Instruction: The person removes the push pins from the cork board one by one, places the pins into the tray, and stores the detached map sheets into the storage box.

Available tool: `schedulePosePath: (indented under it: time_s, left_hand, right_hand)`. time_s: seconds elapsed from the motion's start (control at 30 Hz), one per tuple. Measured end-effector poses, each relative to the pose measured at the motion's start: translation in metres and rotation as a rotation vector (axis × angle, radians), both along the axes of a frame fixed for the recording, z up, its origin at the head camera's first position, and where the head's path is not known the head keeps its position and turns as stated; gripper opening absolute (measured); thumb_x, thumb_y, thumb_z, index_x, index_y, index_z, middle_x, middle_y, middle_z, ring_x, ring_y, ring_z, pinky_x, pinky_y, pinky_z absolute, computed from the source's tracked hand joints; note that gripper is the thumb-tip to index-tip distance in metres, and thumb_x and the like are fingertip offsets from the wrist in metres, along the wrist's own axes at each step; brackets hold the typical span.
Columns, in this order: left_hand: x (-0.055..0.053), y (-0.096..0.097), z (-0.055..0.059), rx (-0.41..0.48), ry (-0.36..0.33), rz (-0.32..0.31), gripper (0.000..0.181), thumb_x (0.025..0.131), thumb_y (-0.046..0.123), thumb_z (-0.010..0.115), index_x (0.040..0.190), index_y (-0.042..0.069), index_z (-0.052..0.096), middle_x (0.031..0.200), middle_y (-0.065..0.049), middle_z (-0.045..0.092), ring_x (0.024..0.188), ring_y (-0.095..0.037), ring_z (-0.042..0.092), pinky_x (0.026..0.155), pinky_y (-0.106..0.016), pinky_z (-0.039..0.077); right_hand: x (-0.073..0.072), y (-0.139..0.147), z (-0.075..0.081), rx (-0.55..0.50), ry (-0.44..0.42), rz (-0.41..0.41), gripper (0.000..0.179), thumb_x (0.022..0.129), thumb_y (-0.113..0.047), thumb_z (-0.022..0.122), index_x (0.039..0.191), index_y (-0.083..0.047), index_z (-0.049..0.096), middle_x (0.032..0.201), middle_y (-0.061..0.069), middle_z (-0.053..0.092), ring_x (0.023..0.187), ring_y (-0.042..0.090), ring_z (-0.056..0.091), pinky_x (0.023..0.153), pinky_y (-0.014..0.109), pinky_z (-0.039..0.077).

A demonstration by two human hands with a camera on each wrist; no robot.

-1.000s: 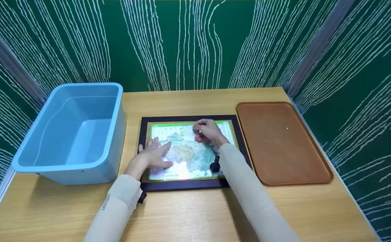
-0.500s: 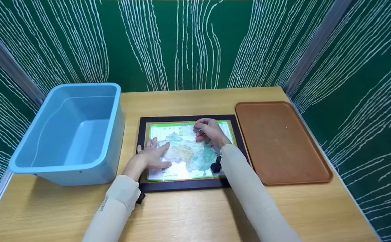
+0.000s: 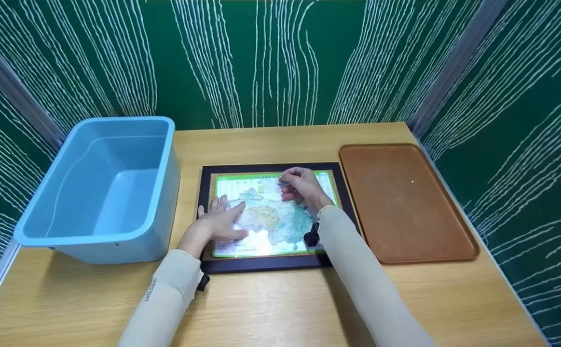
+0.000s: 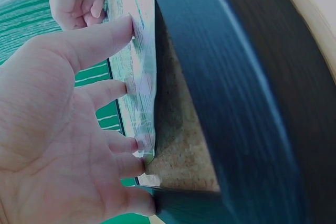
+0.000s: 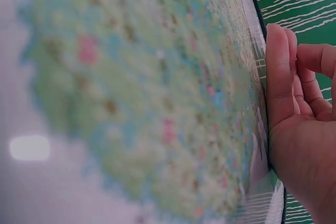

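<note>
left grip (image 3: 217, 224): wide, the fingers spread over the map's left part, one fingertip reaching the frame's left side.
right grip (image 3: 302, 187): narrow, thumb and fingers drawn together over the map's upper right part; cannot tell whether anything is pinched there.
map (image 3: 273, 219): beneath the left grip and on the near side of the right one, printed with a coloured landmass and edged in green; a white glare sits to the right of the left thumb.
frame (image 3: 266, 264): dark, all around the map, its near bar closer to the person than both grips.
cork (image 4: 181, 166): a brown speckled strip between map and frame, just beside the left fingers.
desk (image 3: 266, 308): pale wood grain under everything, a soft shine on the near side of the grips.
blue tub (image 3: 164, 217): left of the left grip, standing on the desk, a pale curved line inside.
brown tray (image 3: 405, 207): flat on the desk to the right of the right grip, close beside the frame, a tiny white speck on it.
walls (image 3: 241, 62): green with wavy white lines, beyond both grips and at either side.
corner posts (image 3: 458, 67): grey, at far left and far right of the grips.
</note>
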State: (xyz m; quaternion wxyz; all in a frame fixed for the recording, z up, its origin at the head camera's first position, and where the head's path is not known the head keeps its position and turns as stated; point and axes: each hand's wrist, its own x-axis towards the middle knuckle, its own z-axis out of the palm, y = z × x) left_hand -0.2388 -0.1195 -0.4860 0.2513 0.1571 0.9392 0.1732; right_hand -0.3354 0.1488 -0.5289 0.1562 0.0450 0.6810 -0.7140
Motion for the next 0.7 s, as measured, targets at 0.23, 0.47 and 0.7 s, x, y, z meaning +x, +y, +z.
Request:
schedulePosePath:
  time_s: [0.23,0.47,0.7]
  left_hand:
    - [0.0,0.002,0.0,-0.012,0.008,-0.001,0.084,0.096,0.055,0.061,0.164,0.024,0.021,0.165,-0.027,-0.007,0.151,-0.046,-0.012,0.111,-0.072,-0.009]
    - [0.0,0.003,0.0,-0.006,0.02,0.017,0.084,0.095,0.054,0.063,0.163,0.024,0.024,0.165,-0.028,-0.004,0.151,-0.046,-0.01,0.112,-0.072,-0.007]
    - [0.001,0.004,0.0,0.004,0.023,0.017,0.084,0.095,0.053,0.064,0.163,0.024,0.024,0.165,-0.028,-0.004,0.151,-0.046,-0.01,0.112,-0.072,-0.007]
  right_hand:
    - [0.0,0.002,0.001,0.0,0.011,0.009,0.023,0.099,-0.017,0.065,0.115,0.001,0.066,0.103,0.015,0.067,0.067,0.016,0.063,0.062,0.03,0.06]
    - [0.001,0.004,0.002,0.011,0.009,0.028,0.023,0.099,-0.018,0.066,0.113,0.0,0.066,0.102,0.015,0.067,0.067,0.016,0.064,0.061,0.029,0.059]
    - [0.001,0.015,0.011,0.041,-0.012,0.064,0.028,0.101,-0.02,0.065,0.119,0.001,0.064,0.106,0.016,0.067,0.066,0.017,0.065,0.058,0.03,0.059]
